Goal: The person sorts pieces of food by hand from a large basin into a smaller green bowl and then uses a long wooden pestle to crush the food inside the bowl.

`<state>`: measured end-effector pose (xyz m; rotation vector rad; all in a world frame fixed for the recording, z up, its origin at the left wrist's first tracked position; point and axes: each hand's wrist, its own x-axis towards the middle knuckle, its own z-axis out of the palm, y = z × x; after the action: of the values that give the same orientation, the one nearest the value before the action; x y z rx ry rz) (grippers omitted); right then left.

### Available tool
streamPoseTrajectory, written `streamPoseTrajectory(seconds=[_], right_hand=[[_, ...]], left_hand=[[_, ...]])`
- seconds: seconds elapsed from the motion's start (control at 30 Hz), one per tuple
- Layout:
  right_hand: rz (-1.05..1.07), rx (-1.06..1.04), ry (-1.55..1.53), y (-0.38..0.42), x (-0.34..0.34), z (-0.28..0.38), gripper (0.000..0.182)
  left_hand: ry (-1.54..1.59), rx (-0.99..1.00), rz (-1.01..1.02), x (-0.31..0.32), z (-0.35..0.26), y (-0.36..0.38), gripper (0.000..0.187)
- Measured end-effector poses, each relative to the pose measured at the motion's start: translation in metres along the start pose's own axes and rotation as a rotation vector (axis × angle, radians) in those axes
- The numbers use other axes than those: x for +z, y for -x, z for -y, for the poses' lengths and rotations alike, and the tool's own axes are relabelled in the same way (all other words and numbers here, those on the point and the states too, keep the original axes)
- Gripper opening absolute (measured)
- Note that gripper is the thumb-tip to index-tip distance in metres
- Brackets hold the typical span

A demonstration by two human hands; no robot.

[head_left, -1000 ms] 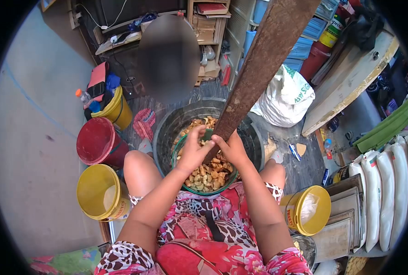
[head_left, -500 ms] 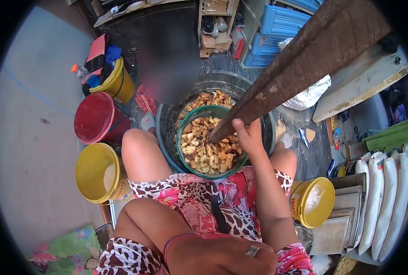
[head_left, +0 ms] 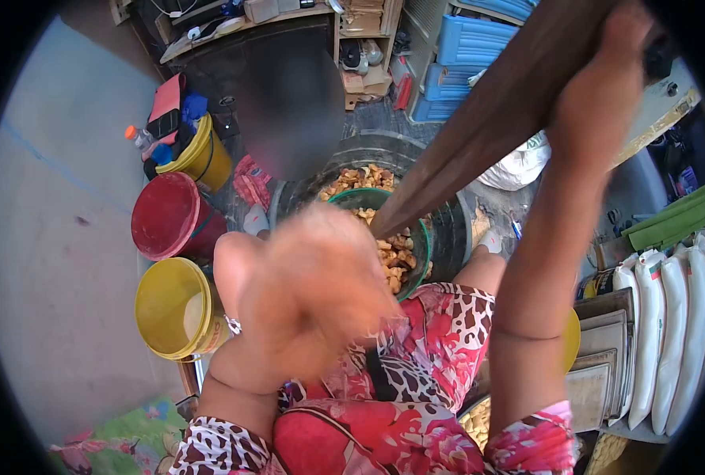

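Observation:
A thick dark-brown wooden pole [head_left: 479, 119] slants from the upper right down to a green-rimmed container [head_left: 428, 245]. Golden-brown chunks [head_left: 396, 257] fill that container, which sits inside a big dark round tub [head_left: 447, 229]. More chunks lie in the tub behind the green rim. High on the pole is my right hand [head_left: 602, 75], closed against its right side, with some fingers hidden. My left hand [head_left: 317, 277], smeared by motion, is raised over my lap and covers the container's left part; its fingers do not show clearly.
To the left stand a red bucket [head_left: 162, 214], a yellow bucket [head_left: 170, 305] and another yellow bucket [head_left: 210, 154] piled with items. Long white sacks [head_left: 673, 340] and stacked trays [head_left: 602, 364] are at the right. Blue drawers [head_left: 471, 43] stand behind, near a white bag [head_left: 519, 166].
My right hand has gone from the pole's lower end to high up on it. My left hand has risen from my lap toward the container.

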<state>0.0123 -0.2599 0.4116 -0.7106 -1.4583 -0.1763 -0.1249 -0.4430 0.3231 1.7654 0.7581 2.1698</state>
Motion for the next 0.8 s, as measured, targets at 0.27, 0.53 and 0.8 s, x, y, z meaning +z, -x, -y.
streamPoseTrajectory(seconds=[0.27,0.53,0.8], right_hand=[[0.068,0.009,-0.486,-0.071,-0.001,0.058,0.044],[0.63,0.6,-0.684,0.252,0.018,-0.052,0.083],[0.454,0.466,-0.693,0.218,0.0,-0.013,0.073]], left_hand=[[-0.245,-0.202,0.004,-0.041,0.065,-0.028,0.024],[-0.093,-0.68,0.403,-0.038,0.146,0.018,0.069],[0.261,-0.702,0.53,-0.014,0.144,0.046,0.086]])
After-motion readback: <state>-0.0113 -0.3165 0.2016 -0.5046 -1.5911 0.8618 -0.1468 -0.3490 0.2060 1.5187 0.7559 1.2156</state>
